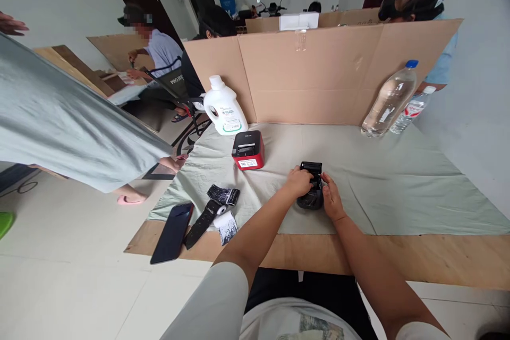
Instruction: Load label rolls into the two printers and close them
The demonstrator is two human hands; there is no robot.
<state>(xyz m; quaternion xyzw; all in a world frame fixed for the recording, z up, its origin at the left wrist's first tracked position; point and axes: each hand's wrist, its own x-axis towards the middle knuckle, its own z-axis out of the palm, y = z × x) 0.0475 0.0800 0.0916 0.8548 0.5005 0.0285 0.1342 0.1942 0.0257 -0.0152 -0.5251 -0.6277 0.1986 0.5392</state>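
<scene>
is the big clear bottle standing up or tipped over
Standing: the big clear bottle rests on its base on the cloth, blue cap on top.

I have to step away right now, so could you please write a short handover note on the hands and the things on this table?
Left hand: grips the left side of the small black handheld printer on the pale green cloth.
Right hand: holds its right side.
Printer's lid looks raised; whether paper is loaded is hidden.
Red and black box printer sits untouched behind, left.
Printed black paper strips and a small white paper roll lie left, beside a black phone.
White jug and two clear plastic bottles stand by the cardboard wall.
</scene>
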